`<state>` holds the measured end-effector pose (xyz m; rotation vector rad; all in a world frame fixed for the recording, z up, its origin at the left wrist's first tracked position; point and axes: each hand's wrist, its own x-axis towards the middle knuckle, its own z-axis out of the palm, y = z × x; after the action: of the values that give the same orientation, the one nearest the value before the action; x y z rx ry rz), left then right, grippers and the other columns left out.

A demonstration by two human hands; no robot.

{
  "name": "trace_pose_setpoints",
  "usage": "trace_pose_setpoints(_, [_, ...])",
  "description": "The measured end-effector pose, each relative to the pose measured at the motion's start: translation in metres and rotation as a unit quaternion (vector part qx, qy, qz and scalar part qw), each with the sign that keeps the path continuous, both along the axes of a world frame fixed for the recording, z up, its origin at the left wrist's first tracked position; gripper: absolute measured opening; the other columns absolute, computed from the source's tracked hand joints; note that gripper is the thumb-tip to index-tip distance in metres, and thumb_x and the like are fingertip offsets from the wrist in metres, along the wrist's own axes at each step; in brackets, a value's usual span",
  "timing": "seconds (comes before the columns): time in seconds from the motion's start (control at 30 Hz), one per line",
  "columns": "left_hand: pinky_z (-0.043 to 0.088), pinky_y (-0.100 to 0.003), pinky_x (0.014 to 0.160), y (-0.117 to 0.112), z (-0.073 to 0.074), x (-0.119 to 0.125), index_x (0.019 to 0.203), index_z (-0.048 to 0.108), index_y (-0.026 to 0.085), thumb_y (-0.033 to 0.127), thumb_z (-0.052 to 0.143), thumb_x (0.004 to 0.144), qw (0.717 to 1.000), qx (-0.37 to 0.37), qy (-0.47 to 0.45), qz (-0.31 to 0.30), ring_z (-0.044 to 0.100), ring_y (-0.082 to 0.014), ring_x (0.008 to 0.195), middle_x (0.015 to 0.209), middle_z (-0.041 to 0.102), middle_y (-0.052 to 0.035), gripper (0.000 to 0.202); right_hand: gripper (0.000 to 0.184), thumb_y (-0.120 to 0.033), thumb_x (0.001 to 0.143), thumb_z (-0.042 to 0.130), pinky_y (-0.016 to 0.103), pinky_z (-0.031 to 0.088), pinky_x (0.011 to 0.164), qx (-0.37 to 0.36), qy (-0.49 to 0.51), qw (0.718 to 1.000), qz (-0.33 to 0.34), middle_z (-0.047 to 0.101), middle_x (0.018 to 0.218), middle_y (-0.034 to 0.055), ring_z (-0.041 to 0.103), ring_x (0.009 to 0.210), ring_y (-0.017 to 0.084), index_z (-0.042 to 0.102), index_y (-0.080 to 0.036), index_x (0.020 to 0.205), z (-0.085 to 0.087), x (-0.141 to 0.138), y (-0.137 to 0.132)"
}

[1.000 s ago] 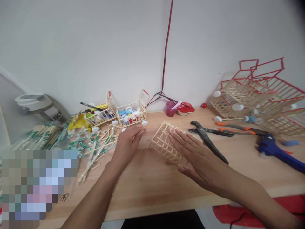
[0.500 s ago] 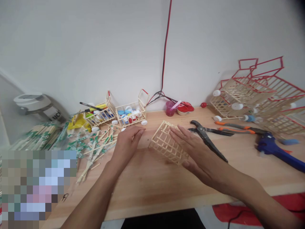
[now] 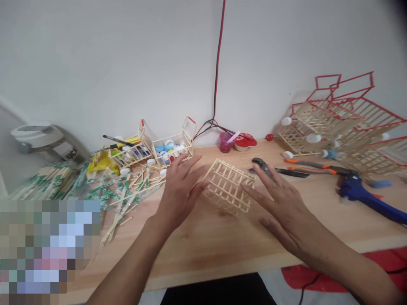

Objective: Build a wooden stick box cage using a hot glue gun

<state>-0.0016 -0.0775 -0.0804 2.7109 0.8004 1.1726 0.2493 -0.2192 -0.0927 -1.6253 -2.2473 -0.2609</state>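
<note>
A small basket frame of thin wooden sticks (image 3: 229,186) rests tilted on the wooden table between my two hands. My left hand (image 3: 182,190) is open at its left side, thumb close to the frame's edge; whether it touches cannot be made out. On the other side my right hand (image 3: 282,203) is open with fingers spread, the fingertips near the frame's right edge. Behind my right hand lie black-handled pliers (image 3: 260,163), partly hidden by the fingers.
Two small stick carts, one a cart with bottle caps (image 3: 173,150), stand at the back left. Loose sticks and wrappers (image 3: 127,195) lie left. Red-trimmed stick carts (image 3: 343,114), orange-handled pliers (image 3: 313,166) and a blue glue gun (image 3: 359,192) are right. A purple cup (image 3: 225,142) stands by the wall.
My right hand has drawn back right from the frame and its fingers have spread. My left hand has opened and come nearer the frame's left side.
</note>
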Motion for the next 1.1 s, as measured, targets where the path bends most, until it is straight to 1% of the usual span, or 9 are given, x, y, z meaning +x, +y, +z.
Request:
trace_pose_setpoints(0.1, [0.026, -0.057, 0.117, -0.008, -0.001, 0.008, 0.131, 0.060, 0.023, 0.039, 0.046, 0.101, 0.999, 0.016, 0.047, -0.007, 0.026, -0.0323, 0.147, 0.152, 0.047, -0.0097, 0.037, 0.068, -0.044, 0.101, 0.036, 0.070, 0.033, 0.107, 0.002, -0.007, 1.000, -0.007, 0.001, 0.170, 0.0076, 0.003, 0.153, 0.041, 0.006, -0.037, 0.161, -0.001, -0.002, -0.001])
trace_pose_setpoints(0.2, [0.023, -0.059, 0.118, -0.011, -0.002, 0.014, 0.136, 0.057, 0.026, 0.046, 0.043, 0.101, 0.996, 0.026, 0.082, -0.006, 0.021, -0.0341, 0.149, 0.155, 0.043, -0.0078, 0.042, 0.068, -0.045, 0.101, 0.037, 0.069, 0.032, 0.109, 0.000, -0.003, 1.000, -0.008, 0.002, 0.170, 0.0067, 0.003, 0.153, 0.041, 0.006, -0.038, 0.161, -0.001, -0.004, 0.000])
trace_pose_setpoints(0.37, [0.018, -0.062, 0.118, -0.012, -0.004, 0.018, 0.137, 0.055, 0.026, 0.051, 0.039, 0.101, 0.992, 0.038, 0.121, -0.005, 0.016, -0.0363, 0.151, 0.157, 0.041, -0.0053, 0.047, 0.070, -0.045, 0.100, 0.038, 0.068, 0.031, 0.111, 0.008, -0.002, 1.000, 0.001, 0.005, 0.169, 0.0083, 0.003, 0.153, 0.040, 0.005, -0.034, 0.161, -0.001, -0.005, 0.001])
trace_pose_setpoints(0.53, [0.020, -0.063, 0.117, -0.013, -0.004, 0.018, 0.132, 0.059, 0.024, 0.051, 0.039, 0.101, 0.989, 0.035, 0.143, 0.006, 0.017, -0.0376, 0.150, 0.157, 0.041, -0.0048, 0.046, 0.069, -0.046, 0.101, 0.035, 0.069, 0.031, 0.110, 0.009, 0.002, 1.000, 0.000, 0.007, 0.169, 0.0098, 0.003, 0.153, 0.040, 0.004, -0.033, 0.162, -0.002, -0.004, 0.000])
trace_pose_setpoints(0.73, [0.016, -0.059, 0.121, -0.014, -0.003, 0.018, 0.143, 0.050, 0.023, 0.052, 0.038, 0.101, 0.993, 0.035, 0.106, -0.024, 0.014, -0.0339, 0.152, 0.156, 0.043, -0.0074, 0.052, 0.071, -0.049, 0.101, 0.035, 0.068, 0.029, 0.112, -0.007, 0.007, 1.000, -0.012, 0.003, 0.170, 0.0073, 0.001, 0.154, 0.039, 0.002, -0.035, 0.161, -0.005, -0.003, -0.004])
trace_pose_setpoints(0.87, [0.021, -0.057, 0.121, -0.012, -0.002, 0.014, 0.142, 0.049, 0.022, 0.047, 0.035, 0.103, 0.998, -0.007, 0.056, -0.032, 0.022, -0.0311, 0.151, 0.153, 0.046, -0.0098, 0.049, 0.071, -0.048, 0.100, 0.037, 0.067, 0.029, 0.112, -0.007, 0.004, 1.000, -0.012, 0.003, 0.170, 0.0077, 0.001, 0.154, 0.039, 0.003, -0.034, 0.161, -0.006, -0.003, -0.005])
trace_pose_setpoints(0.93, [0.024, -0.055, 0.121, -0.010, 0.001, 0.011, 0.142, 0.049, 0.021, 0.044, 0.035, 0.104, 0.999, -0.029, 0.005, -0.015, 0.027, -0.0289, 0.150, 0.152, 0.048, -0.0111, 0.047, 0.069, -0.047, 0.100, 0.036, 0.068, 0.029, 0.112, -0.003, 0.015, 1.000, -0.010, 0.005, 0.170, 0.0073, 0.002, 0.154, 0.039, 0.006, -0.035, 0.161, -0.005, -0.003, -0.005])
trace_pose_setpoints(1.0, [0.027, -0.051, 0.121, -0.008, 0.005, 0.006, 0.140, 0.050, 0.020, 0.040, 0.036, 0.104, 0.997, -0.050, -0.058, 0.018, 0.035, -0.0264, 0.146, 0.148, 0.051, -0.0116, 0.043, 0.067, -0.046, 0.101, 0.036, 0.069, 0.028, 0.112, 0.002, 0.031, 0.999, -0.009, 0.006, 0.169, 0.0080, 0.003, 0.154, 0.039, 0.009, -0.033, 0.161, -0.004, -0.002, -0.005])
trace_pose_setpoints(1.1, [0.038, -0.044, 0.115, -0.004, 0.010, -0.002, 0.133, 0.055, 0.021, 0.037, 0.041, 0.103, 0.980, -0.104, -0.154, 0.075, 0.051, -0.0227, 0.133, 0.139, 0.058, -0.0102, 0.037, 0.066, -0.043, 0.101, 0.037, 0.068, 0.028, 0.113, 0.017, 0.056, 0.998, -0.012, 0.010, 0.169, 0.0109, 0.006, 0.154, 0.038, 0.014, -0.028, 0.160, 0.000, 0.001, -0.006])
